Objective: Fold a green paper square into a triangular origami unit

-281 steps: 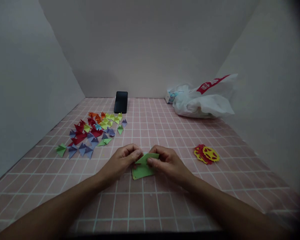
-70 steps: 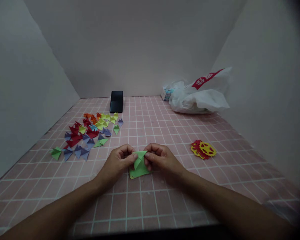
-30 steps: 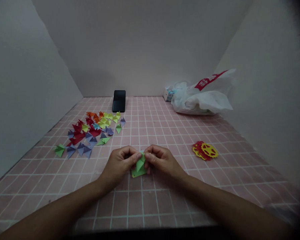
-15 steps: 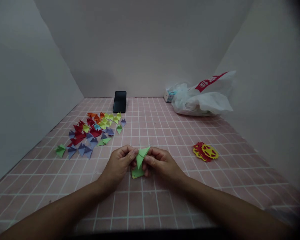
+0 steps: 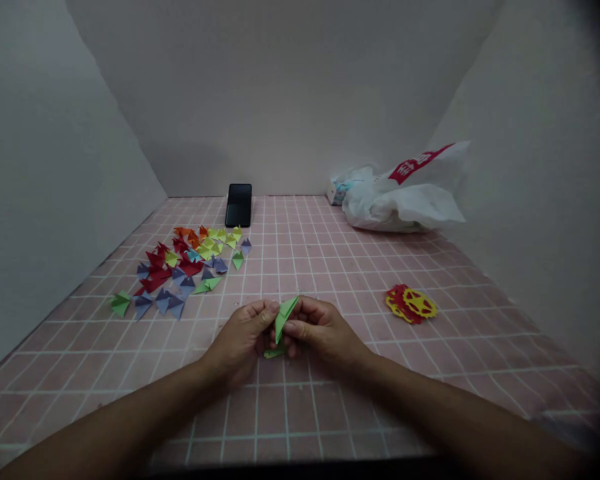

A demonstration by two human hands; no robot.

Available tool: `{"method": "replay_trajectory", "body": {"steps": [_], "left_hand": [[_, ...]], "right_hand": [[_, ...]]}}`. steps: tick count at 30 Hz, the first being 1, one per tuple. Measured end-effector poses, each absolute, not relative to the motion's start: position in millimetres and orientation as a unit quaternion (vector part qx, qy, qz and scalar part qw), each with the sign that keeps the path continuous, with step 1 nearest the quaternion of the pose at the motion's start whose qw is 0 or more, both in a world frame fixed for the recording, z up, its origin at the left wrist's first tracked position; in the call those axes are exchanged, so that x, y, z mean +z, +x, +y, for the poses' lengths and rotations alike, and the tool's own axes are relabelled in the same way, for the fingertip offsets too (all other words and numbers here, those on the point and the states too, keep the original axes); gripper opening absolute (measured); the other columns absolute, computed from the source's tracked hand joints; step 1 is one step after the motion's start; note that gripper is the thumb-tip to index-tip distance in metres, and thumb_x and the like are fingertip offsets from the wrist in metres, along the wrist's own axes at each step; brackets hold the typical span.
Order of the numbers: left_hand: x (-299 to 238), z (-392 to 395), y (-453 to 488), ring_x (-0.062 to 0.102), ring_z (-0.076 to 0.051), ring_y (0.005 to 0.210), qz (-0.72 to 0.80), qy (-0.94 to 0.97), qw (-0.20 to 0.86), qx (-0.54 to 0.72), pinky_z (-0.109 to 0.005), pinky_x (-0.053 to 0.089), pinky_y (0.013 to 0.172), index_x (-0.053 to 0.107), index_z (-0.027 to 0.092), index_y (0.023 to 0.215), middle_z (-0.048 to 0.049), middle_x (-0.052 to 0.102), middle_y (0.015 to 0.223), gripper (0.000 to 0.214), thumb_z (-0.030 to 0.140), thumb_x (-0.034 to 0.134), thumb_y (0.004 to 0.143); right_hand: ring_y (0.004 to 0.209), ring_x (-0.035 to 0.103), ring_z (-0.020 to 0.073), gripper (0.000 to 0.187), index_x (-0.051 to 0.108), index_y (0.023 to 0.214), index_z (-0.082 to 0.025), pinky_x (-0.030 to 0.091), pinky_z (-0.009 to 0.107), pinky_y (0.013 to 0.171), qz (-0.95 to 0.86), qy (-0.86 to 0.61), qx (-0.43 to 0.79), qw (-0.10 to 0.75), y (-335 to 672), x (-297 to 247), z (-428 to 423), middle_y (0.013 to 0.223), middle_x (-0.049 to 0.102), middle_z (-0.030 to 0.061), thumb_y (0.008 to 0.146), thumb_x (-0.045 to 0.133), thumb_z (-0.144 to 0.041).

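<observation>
Between my two hands is a small folded piece of green paper, its narrow tip pointing down. My left hand pinches its left side, thumb on top. On its right side my right hand grips it between thumb and fingers. Below the fingers another bit of green paper shows on the table, mostly covered by my hands. To the left lies a spread of small folded paper pieces in red, orange, yellow, purple, blue and green.
A dark phone leans at the back of the pink checked table. A white plastic bag and a small box stand at the back right. Red and yellow gear-shaped cutouts lie on the right. Pale walls enclose three sides.
The green folded paper has turned and looks narrower between my fingers. My left hand has shifted slightly down and right, covering more of the green paper below.
</observation>
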State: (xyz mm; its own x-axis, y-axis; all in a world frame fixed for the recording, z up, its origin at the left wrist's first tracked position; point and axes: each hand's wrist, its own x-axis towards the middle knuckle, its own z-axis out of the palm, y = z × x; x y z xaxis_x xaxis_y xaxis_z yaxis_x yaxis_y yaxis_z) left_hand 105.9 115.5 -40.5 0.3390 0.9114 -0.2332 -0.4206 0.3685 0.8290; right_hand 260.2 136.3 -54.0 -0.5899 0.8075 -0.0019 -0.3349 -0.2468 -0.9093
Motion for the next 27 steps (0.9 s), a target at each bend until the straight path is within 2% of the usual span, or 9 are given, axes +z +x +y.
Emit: {"method": "replay_trajectory", "body": {"steps": [10, 20, 27], "left_hand": [[-39.7, 115.5, 106.1, 0.056, -0.011, 0.05, 0.372, 0.338, 0.75, 0.43, -0.022, 0.037, 0.051, 0.059, 0.014, 0.069, -0.001, 0.06, 0.057, 0.028, 0.037, 0.065, 0.083], [-41.9, 113.2, 106.6, 0.052, -0.011, 0.049, 0.392, 0.34, 0.728, 0.449, -0.024, 0.034, 0.05, 0.056, 0.016, 0.07, 0.0025, 0.055, 0.055, 0.028, 0.039, 0.065, 0.084], [-38.5, 113.0, 107.1, 0.054, -0.011, 0.051, 0.378, 0.334, 0.747, 0.433, -0.023, 0.036, 0.052, 0.058, 0.015, 0.069, 0.001, 0.056, 0.056, 0.029, 0.04, 0.066, 0.083]], "right_hand": [[0.049, 0.059, 0.0078, 0.021, 0.059, 0.076, -0.016, 0.049, 0.02, 0.05, -0.471, -0.249, 0.759, 0.375, 260.4, -51.3, 135.7, 0.063, 0.066, -0.0023, 0.078, 0.075, -0.03], [0.057, 0.061, 0.0095, 0.022, 0.06, 0.079, -0.016, 0.05, 0.02, 0.052, -0.471, -0.252, 0.76, 0.37, 259.0, -53.0, 134.5, 0.072, 0.069, 0.0016, 0.077, 0.075, -0.031], [0.053, 0.059, 0.0085, 0.023, 0.06, 0.078, -0.016, 0.048, 0.021, 0.05, -0.471, -0.253, 0.762, 0.366, 258.7, -50.8, 135.0, 0.071, 0.07, 0.0014, 0.076, 0.076, -0.032]]}}
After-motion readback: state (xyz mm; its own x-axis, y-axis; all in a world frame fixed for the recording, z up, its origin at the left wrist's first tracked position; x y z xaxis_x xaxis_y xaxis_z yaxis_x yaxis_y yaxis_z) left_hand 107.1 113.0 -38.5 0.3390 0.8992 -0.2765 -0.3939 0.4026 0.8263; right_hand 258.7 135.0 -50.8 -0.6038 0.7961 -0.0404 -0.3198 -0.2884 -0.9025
